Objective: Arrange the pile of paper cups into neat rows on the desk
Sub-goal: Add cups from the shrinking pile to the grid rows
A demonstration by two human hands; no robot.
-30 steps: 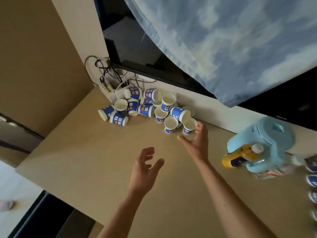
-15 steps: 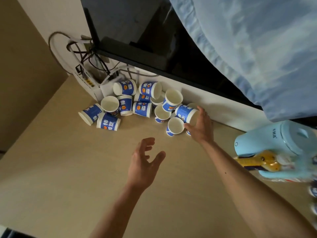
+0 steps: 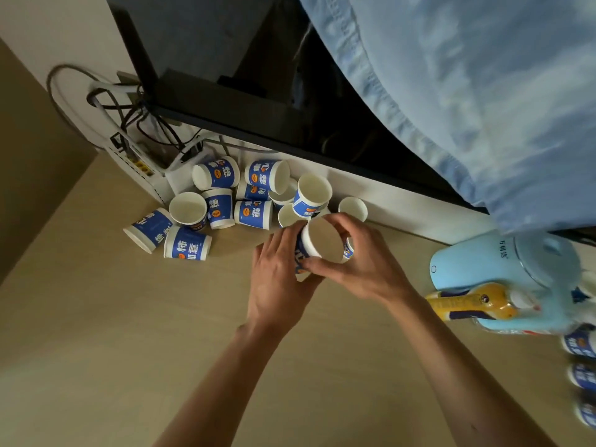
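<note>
A pile of blue-and-white paper cups (image 3: 222, 204) lies against the back wall of the beige desk (image 3: 96, 317), some upright, some on their sides. At the pile's right end, my right hand (image 3: 364, 266) holds an upright cup (image 3: 322, 237) with thumb and fingers round its rim. My left hand (image 3: 277, 279) curls round a second cup (image 3: 299, 259) just left of and below the first, mostly hidden by both hands. One more upright cup (image 3: 353, 208) stands alone by the wall.
A light blue kettle (image 3: 503, 269) and a yellow bottle (image 3: 477, 304) stand at the right. More cups (image 3: 580, 343) line the right edge. A black monitor (image 3: 225, 91) overhangs the pile, with a white router and cables (image 3: 138, 150) at the back left. Blue cloth hangs above.
Both hands have moved forward to the pile's right end. My right hand went from reaching to holding a cup, and my left hand, open in the air before, now grips a cup beside it.
</note>
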